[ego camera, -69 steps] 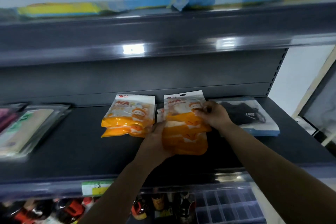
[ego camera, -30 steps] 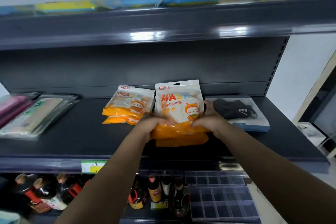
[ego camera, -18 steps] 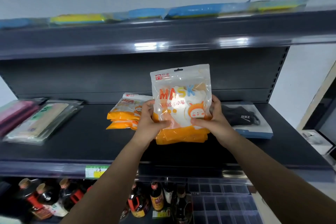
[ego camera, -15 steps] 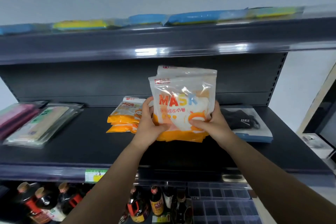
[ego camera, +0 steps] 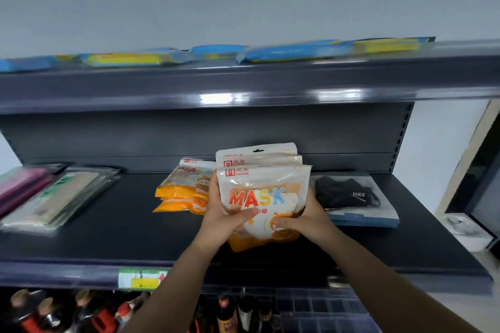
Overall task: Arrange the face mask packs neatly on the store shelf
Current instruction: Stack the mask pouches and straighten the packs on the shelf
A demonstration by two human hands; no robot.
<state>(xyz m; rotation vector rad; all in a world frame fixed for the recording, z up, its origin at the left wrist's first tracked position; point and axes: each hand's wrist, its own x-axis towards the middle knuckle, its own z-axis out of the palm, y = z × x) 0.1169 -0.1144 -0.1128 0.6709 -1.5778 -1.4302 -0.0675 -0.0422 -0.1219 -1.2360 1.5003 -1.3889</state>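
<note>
Held packs: I see three orange mask packs (ego camera: 263,192) stacked upright and fanned, over the middle shelf (ego camera: 108,238).
Left hand (ego camera: 224,220): clenched round the stack's left edge.
Right hand (ego camera: 305,220): grasping its right edge.
Shelf contents: more orange packs (ego camera: 181,189) lie left; a black mask box (ego camera: 351,197) right.
Change: half a second ago two packs showed; now three.
</note>
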